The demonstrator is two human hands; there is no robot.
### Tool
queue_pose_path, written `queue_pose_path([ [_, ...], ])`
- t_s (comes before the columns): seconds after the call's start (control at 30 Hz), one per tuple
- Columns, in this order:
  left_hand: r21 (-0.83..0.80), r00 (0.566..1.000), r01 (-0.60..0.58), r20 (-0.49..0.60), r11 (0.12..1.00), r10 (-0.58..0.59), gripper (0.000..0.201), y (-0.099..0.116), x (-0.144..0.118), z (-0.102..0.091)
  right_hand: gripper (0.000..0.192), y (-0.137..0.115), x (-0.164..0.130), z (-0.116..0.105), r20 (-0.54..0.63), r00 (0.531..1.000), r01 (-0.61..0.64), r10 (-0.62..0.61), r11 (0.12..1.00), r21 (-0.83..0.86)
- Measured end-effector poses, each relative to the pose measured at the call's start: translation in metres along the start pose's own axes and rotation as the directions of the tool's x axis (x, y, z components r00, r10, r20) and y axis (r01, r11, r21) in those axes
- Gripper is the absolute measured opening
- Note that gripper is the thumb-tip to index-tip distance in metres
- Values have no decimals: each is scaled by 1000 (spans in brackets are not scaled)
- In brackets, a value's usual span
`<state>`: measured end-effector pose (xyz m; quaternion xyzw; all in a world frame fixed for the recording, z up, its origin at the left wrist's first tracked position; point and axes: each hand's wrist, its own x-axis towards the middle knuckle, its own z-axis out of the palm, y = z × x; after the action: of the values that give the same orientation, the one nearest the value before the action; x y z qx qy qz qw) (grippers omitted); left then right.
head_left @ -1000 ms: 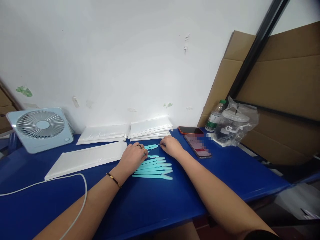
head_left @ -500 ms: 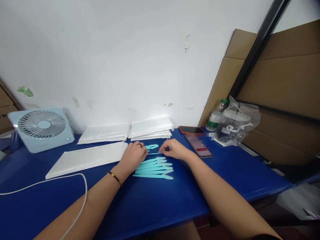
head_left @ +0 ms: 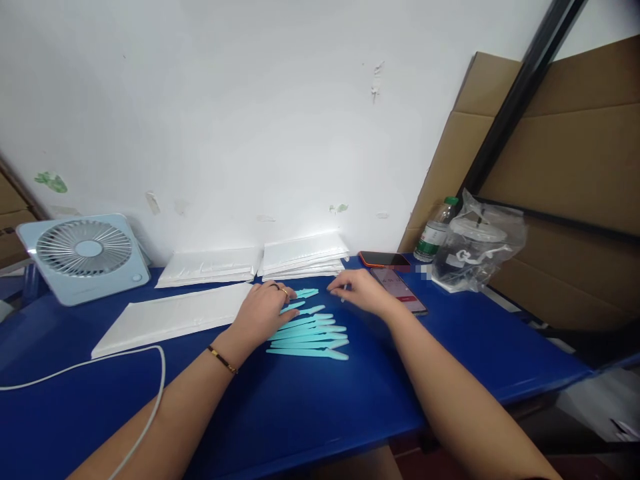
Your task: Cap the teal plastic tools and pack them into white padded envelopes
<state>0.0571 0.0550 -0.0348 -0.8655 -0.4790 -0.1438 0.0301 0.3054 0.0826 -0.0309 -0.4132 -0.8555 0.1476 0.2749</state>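
Observation:
Several teal eyebrow razors (head_left: 310, 343) lie fanned out side by side on the blue table, their heads toward the right. My left hand (head_left: 263, 310) rests over the handle ends, fingers curled around a razor (head_left: 295, 307) whose end sticks out past the fingertips. More teal razors (head_left: 307, 293) lie just beyond that hand, partly covered by it. To the right, my right hand (head_left: 357, 291) is apart from the razors, its thumb and fingers pinched together. A tiny pale speck shows at these fingertips, too small to name.
A white padded envelope (head_left: 170, 317) lies left of the razors, with stacked envelopes (head_left: 303, 257) against the wall. Two phones (head_left: 400, 287), a bottle (head_left: 436, 233) and a bagged cup (head_left: 475, 250) stand at right. A fan (head_left: 87, 257) and white cable (head_left: 163, 373) are at left.
My right hand has drawn away from my left, to the right and slightly up. A razor head now shows lying at the top of the fanned row, and my left hand has shifted slightly left.

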Motion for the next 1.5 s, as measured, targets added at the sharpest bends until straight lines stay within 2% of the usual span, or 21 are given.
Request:
queue_pose_path([
  [0.07, -13, 999, 36, 25, 999, -36, 28, -10, -3, -2, 18, 12, -3, -12, -72, 993, -95, 91, 994, -58],
  [0.17, -42, 993, 73, 100, 996, -68, 23, -19, -5, -2, 18, 24, -6, -19, -66, 987, -157, 150, 978, -136],
  [0.27, -81, 985, 104, 149, 991, -91, 17, -20, -5, 0, 25, 29, -7, -15, 4, 993, -117, 120, 978, -170],
  [0.37, -104, 983, 116, 152, 988, -99, 15, -18, -5, 2, 31, 33, -6, -8, 31, 996, -77, 84, 981, -179],
  [0.53, -132, 985, 114, 141, 985, -95, 12, -17, -6, 1, 13, 39, -5, -7, 76, 992, -82, 99, 976, -201],
  [0.63, -139, 987, 104, 136, 985, -85, 13, -16, -6, -1, 11, 34, -4, -10, 72, 987, -131, 144, 978, -163],
  [0.77, -155, 992, 101, 84, 983, -89, 15, -13, -6, -3, 22, 15, -4, -9, 63, 988, -146, 141, 986, 82],
  [0.93, -214, 996, 82, 45, 973, -74, 14, -8, -5, -5, 27, -6, -1, 7, 142, 986, -127, 91, 953, 276],
  [1.03, -234, 997, 69, 30, 970, -64, 14, -6, -5, -5, 27, -10, 1, 15, 142, 986, -131, 88, 934, 334],
  [1.27, -275, 998, 60, 28, 959, -55, 11, 2, -4, -2, 29, -21, 2, 21, 163, 985, -119, 63, 926, 357],
  [1.43, -352, 995, 56, 99, 934, -22, 20, 7, -4, 0, 28, -24, 1, 15, 191, 982, -37, -10, 970, 239],
  [1.5, -333, 997, 45, 77, 942, -20, 24, 1, -4, 1, 27, -18, 0, 9, 146, 989, -36, 8, 981, 192],
])
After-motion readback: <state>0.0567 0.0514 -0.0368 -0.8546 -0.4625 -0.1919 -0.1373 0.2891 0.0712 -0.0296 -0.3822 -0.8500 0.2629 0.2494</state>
